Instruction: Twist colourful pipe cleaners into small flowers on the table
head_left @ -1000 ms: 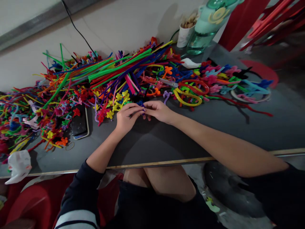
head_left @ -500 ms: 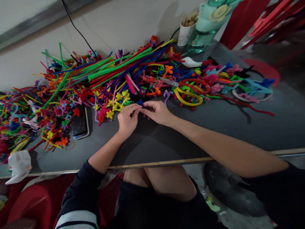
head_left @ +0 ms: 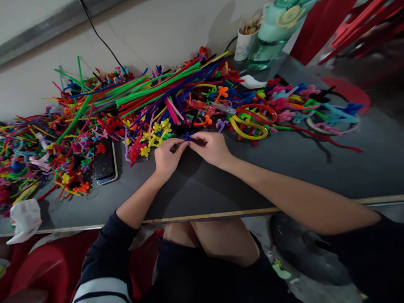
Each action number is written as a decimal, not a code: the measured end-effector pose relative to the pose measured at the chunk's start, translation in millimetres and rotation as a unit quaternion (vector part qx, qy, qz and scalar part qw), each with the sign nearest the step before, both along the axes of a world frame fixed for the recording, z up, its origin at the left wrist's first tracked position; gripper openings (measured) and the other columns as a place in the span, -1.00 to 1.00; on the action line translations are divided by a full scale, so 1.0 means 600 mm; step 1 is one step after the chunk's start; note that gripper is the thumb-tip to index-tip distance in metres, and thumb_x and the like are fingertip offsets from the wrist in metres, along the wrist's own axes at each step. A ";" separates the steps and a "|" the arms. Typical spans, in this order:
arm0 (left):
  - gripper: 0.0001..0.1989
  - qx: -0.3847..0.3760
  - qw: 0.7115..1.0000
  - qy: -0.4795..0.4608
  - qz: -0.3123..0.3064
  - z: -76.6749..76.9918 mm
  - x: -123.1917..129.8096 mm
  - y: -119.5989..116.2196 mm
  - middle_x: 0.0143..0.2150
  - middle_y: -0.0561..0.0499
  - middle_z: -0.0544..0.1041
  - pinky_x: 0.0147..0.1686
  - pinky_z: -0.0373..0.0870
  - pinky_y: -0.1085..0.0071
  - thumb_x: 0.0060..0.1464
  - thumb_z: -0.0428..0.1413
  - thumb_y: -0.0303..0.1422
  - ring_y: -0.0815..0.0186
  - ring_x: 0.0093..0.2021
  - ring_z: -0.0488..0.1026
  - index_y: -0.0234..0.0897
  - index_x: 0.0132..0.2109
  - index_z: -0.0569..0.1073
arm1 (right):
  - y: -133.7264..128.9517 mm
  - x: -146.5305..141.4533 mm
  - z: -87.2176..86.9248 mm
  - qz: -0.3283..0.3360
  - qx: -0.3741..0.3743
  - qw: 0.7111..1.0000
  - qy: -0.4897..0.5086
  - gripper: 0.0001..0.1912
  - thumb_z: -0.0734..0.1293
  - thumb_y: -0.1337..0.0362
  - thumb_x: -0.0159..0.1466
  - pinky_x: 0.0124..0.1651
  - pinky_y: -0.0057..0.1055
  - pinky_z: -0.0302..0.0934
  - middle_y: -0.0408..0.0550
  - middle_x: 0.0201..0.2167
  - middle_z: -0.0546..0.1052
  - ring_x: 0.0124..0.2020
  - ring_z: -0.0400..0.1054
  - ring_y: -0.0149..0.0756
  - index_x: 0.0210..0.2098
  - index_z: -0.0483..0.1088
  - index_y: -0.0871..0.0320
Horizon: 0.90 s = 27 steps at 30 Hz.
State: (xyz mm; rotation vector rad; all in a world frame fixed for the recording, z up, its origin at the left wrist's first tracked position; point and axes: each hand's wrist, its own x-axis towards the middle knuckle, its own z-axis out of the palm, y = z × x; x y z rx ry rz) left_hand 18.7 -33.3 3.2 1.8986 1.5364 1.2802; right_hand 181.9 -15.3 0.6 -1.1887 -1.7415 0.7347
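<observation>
A small dark blue pipe cleaner flower (head_left: pixel 188 136) shows just beyond my fingertips, partly hidden by them. My left hand (head_left: pixel 167 158) pinches it from the left, thumb and forefinger pressed together. From the other side my right hand (head_left: pixel 213 148) pinches the same flower, and the two thumbs meet. Yellow pipe cleaner flowers (head_left: pixel 158 134) lie right behind my left hand. A purple pipe cleaner flower (head_left: pixel 221 124) rests behind my right hand. Scissors (head_left: pixel 249 122) with red and yellow handles lie on the heap to the right of it.
A long heap of coloured pipe cleaners (head_left: pixel 158 90) runs along the wall. A phone (head_left: pixel 105 162) lies left of my hands, a crumpled tissue (head_left: pixel 25 216) at the table's front edge. At the back stand a paper cup (head_left: pixel 245 45) and a green bottle (head_left: pixel 263 50).
My fingers have shifted slightly around the blue flower, and the thumbs now meet tip to tip. More of the flower shows above them. The things on the table stay put.
</observation>
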 end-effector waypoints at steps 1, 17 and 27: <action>-0.84 -0.004 1.000 -0.001 0.002 0.000 0.000 0.000 -0.30 0.02 0.62 -0.27 0.45 0.39 0.08 0.22 -0.21 0.37 -0.37 0.50 -0.20 -0.30 0.59 | 0.000 0.000 0.000 -0.002 -0.001 1.000 0.000 -0.81 0.36 0.19 0.18 -0.33 -0.32 0.33 -0.06 -0.40 0.62 -0.44 0.46 -0.26 -0.31 0.56 0.14; -0.85 -0.053 0.998 -0.006 0.019 0.003 -0.002 0.001 -0.35 0.03 0.61 -0.36 0.38 0.44 0.12 0.18 -0.27 0.40 -0.43 0.47 -0.23 -0.28 0.59 | -0.002 -0.002 -0.005 0.021 0.007 0.999 -0.040 -0.72 0.27 0.19 0.28 -0.37 -0.31 0.32 0.01 -0.18 0.64 -0.31 0.52 -0.18 -0.16 0.58 0.13; -0.89 -0.007 0.999 0.034 -0.019 0.007 0.004 -0.001 -0.34 0.03 0.59 -0.35 0.36 0.44 0.14 0.14 -0.35 0.39 -0.40 0.45 -0.23 -0.32 0.55 | -0.006 -0.001 -0.006 0.013 0.056 0.994 -0.094 -0.77 0.27 0.27 0.25 -0.34 -0.30 0.32 0.01 -0.30 0.63 -0.38 0.49 -0.20 -0.24 0.57 0.14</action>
